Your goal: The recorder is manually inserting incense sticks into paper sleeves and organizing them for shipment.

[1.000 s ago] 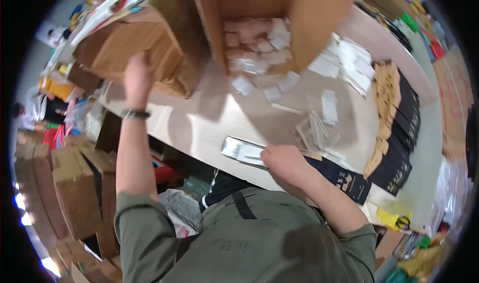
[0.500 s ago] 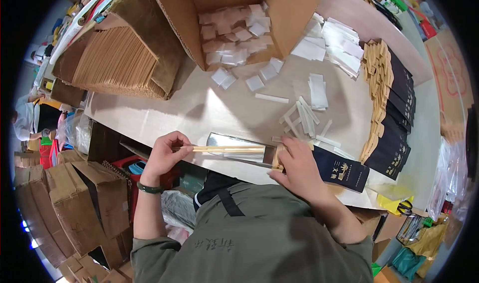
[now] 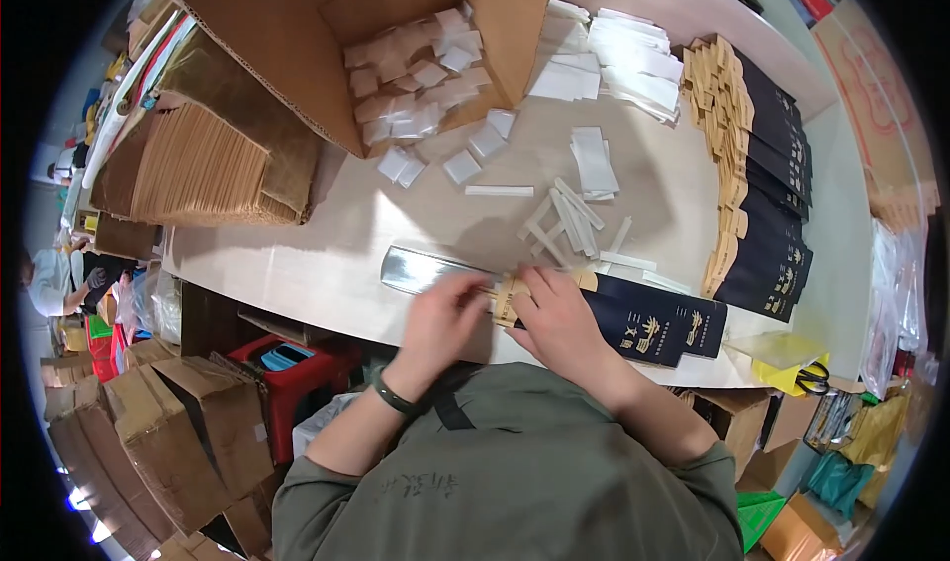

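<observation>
My left hand (image 3: 443, 322) is closed at the mouth of a dark blue paper chopstick sleeve (image 3: 633, 326), its fingers pinched on the ends of the wooden chopsticks, which are mostly hidden. My right hand (image 3: 562, 314) grips the sleeve's tan open end from above, thumb on the near side. A second dark blue sleeve lies partly under this one, to the right. Just beyond my left hand a shiny metal trough (image 3: 421, 268) rests on the table, its right part covered by my hands.
White paper strips (image 3: 574, 220) lie loose beyond my hands. A cardboard box (image 3: 505, 37) of small clear packets stands at the back. White paper slips (image 3: 633, 61) are stacked right of it, then overlapping dark blue sleeves (image 3: 762, 205). Scissors (image 3: 813, 377) lie at the right edge.
My left hand has moved right, up to the sleeve's mouth, and most of the chopsticks' length no longer shows. The view has shifted, and the metal trough appears further left of my hands.
</observation>
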Demonstrator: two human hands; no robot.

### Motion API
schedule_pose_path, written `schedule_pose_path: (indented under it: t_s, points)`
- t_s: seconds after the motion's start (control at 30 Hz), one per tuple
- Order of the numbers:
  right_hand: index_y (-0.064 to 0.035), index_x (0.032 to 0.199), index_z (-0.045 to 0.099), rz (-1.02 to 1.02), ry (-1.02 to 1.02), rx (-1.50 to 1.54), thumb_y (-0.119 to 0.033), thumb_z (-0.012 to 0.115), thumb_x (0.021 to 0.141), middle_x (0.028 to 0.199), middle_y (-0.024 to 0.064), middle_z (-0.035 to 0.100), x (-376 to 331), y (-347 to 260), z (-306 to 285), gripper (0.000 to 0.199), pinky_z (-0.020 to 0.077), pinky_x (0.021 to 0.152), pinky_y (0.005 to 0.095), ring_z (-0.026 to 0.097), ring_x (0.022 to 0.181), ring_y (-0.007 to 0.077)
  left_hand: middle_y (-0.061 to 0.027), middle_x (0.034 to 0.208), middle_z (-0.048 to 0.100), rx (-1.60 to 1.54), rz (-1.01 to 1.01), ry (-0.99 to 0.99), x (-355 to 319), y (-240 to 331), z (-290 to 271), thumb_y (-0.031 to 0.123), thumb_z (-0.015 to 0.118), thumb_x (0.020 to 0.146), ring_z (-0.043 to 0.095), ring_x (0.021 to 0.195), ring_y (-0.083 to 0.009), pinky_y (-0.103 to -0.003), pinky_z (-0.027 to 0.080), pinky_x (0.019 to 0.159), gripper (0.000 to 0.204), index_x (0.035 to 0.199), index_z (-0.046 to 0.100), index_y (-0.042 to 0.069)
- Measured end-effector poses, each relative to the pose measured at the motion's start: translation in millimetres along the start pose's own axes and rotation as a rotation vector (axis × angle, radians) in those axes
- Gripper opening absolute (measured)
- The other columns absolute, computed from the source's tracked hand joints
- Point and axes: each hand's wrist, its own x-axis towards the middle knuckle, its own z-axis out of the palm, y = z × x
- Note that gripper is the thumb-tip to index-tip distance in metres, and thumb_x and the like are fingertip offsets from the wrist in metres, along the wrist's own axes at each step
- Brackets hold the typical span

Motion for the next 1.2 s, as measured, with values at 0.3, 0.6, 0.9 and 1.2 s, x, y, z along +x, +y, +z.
schedule_pose_path:
  t_s: [0.3, 0.6, 0.9, 1.2]
  points:
    - [-0.0083, 0.094, 0.066, -0.013, -0.033, 0.132, -0.013, 0.071, 0.07, 0.098, 0.0152, 0.058, 1.7, 10.4, -31.6, 0.026, 0.0505, 0.08, 0.0426, 0.061, 0.093, 0.0327, -0.0101, 0.096, 0.062, 0.723, 0.385, -0.07, 4.9, 1.9, -32.9, 0.022, 0.086, 0.057, 0.06, 0.094, -0.0315, -0.043, 0.048, 0.086, 0.069, 0.118, 0.057, 0.007]
    - [-0.0045, 0.089, 0.066, 0.249, -0.045, -0.085, -0.021, 0.08, 0.072, 0.126, 0.0199, 0.055, -57.3, 88.9, -122.3, 0.028, 0.0427, 0.1, 0.0455, 0.049, 0.122, 0.0371, -0.0088, 0.081, 0.063, -0.169, 0.034, -0.38, -11.8, 7.6, -8.1, 0.025, 0.079, 0.073, 0.058, 0.07, -0.0179, -0.032, 0.05, 0.07, 0.042, 0.101, 0.056, 0.003]
    - [-0.0025, 0.081, 0.062, 0.156, -0.081, -0.091, -0.034, 0.074, 0.082, 0.105, 0.0187, 0.062, -32.7, 28.1, -45.3, 0.034, 0.0496, 0.079, 0.0428, 0.061, 0.098, 0.0343, -0.0153, 0.094, 0.064, -0.072, -0.023, -0.519, 2.6, 32.9, 7.7, 0.02, 0.075, 0.072, 0.064, 0.087, -0.0301, -0.037, 0.051, 0.077, 0.044, 0.11, 0.059, 0.002]
    - [-0.0039, 0.081, 0.063, 0.596, -0.096, 0.028, -0.021, 0.058, 0.085, 0.069, 0.0177, 0.065, -18.2, 32.8, -20.1, 0.018, 0.0513, 0.066, 0.0501, 0.066, 0.07, 0.0382, -0.0132, 0.1, 0.061, 0.516, 0.254, -0.094, 0.0, -2.7, -10.2, 0.026, 0.082, 0.068, 0.063, 0.088, -0.0341, -0.041, 0.052, 0.074, 0.066, 0.126, 0.055, 0.007]
